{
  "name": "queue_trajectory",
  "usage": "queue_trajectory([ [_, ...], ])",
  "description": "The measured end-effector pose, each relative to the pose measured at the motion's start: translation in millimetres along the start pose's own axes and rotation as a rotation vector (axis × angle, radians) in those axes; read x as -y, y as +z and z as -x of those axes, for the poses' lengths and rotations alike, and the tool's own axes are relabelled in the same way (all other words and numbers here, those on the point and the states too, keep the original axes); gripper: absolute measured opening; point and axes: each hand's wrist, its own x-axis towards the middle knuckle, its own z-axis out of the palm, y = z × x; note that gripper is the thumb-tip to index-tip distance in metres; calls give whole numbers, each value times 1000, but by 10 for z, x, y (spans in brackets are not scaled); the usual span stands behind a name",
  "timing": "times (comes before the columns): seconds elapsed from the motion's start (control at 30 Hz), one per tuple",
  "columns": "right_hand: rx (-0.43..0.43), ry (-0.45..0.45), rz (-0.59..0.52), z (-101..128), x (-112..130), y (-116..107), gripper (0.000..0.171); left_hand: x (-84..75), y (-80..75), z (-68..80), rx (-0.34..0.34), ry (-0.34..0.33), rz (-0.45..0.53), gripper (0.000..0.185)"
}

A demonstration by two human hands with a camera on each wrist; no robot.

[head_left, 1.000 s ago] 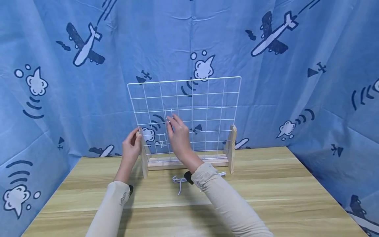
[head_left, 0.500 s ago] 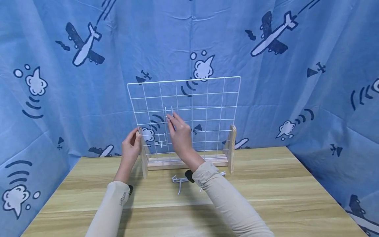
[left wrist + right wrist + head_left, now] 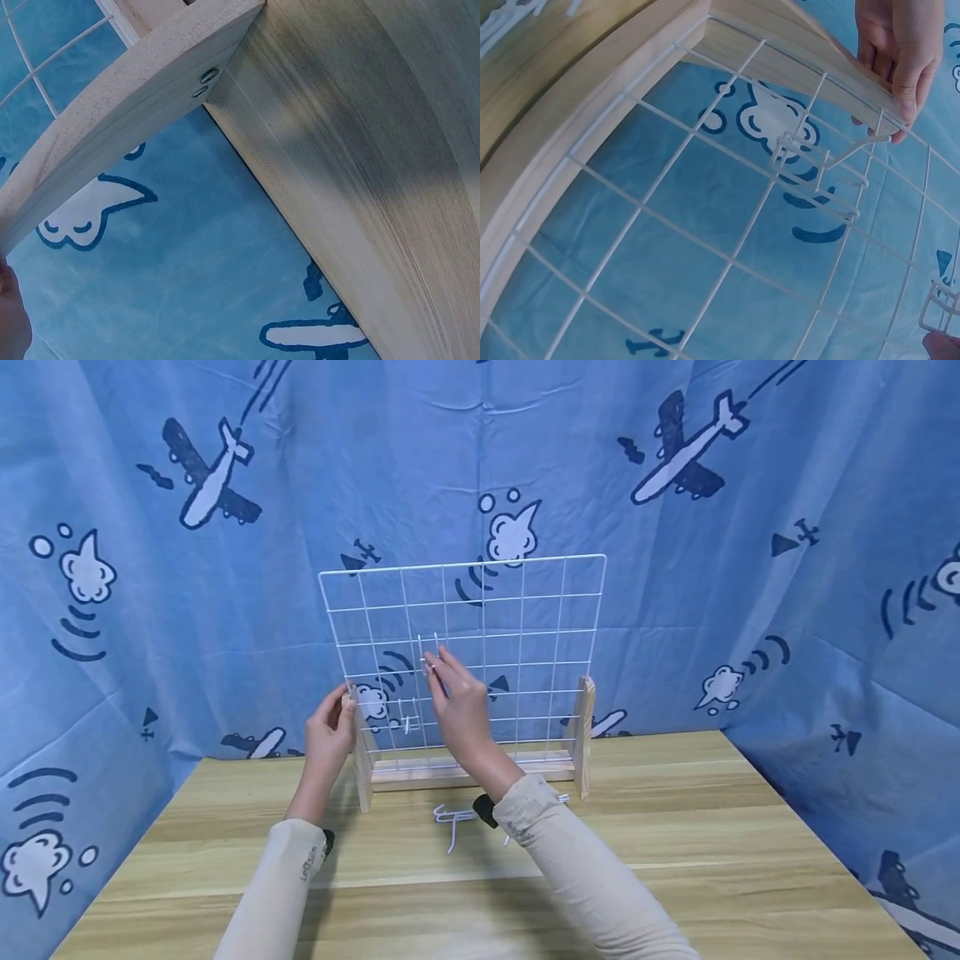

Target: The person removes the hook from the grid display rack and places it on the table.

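A few white hooks (image 3: 457, 817) lie unhung on the tabletop (image 3: 675, 860) by my sleeve. My left hand (image 3: 330, 739) grips the rack's wooden post (image 3: 363, 760); my right hand (image 3: 459, 702) pinches a hook (image 3: 427, 647) onto the wire grid (image 3: 525, 635). One hook (image 3: 407, 717) hangs already, I judge.

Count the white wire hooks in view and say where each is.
3: one white wire hook at the right hand fingertips on the white wire grid, one hung lower left, one lying on the wooden table; the sleeve may hide more.
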Motion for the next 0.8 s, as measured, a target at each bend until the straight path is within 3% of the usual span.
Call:
queue_trajectory([
  [0.1, -2, -14, -7, 19, 4, -22, 21, -145, -5, 50, 6, -4, 3, 40],
  [0.2, -11, -29, -18, 25, 10, -58, 21, -179, -5, 60, 6, -7, -1, 40],
  [0.47, -10, -70, -33, 63, -26, -187, 21, 116, 3, -49, -8, -6, 5, 40],
  [0.8, 23, -103, -2, 160, -92, -363, 21, 165, 6, -41, -27, 40, 3, 38],
])
